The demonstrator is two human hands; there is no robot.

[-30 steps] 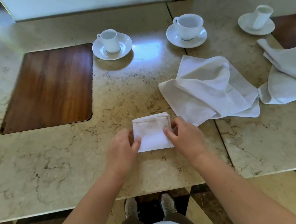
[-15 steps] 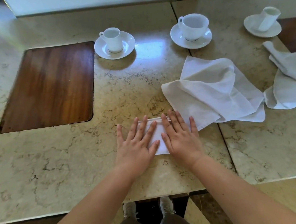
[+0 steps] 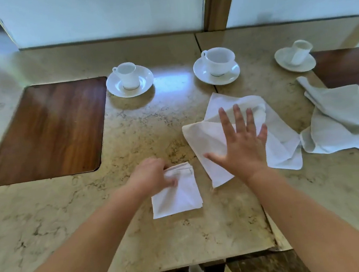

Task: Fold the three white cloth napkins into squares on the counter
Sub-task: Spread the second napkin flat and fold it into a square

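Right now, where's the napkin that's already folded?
The folded napkin lies low in the head view's centre on the counter, gripped by the left hand, left of the crumpled napkin.

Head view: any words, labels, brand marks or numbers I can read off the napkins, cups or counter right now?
None. No readable text shows anywhere in the head view.
Folded napkin, middle napkin and right napkin: plain white, no tag or print visible.
Three cups and their saucers: plain white, only a thin dark line near two cup bases, not lettering.
Counter: marble veining only.
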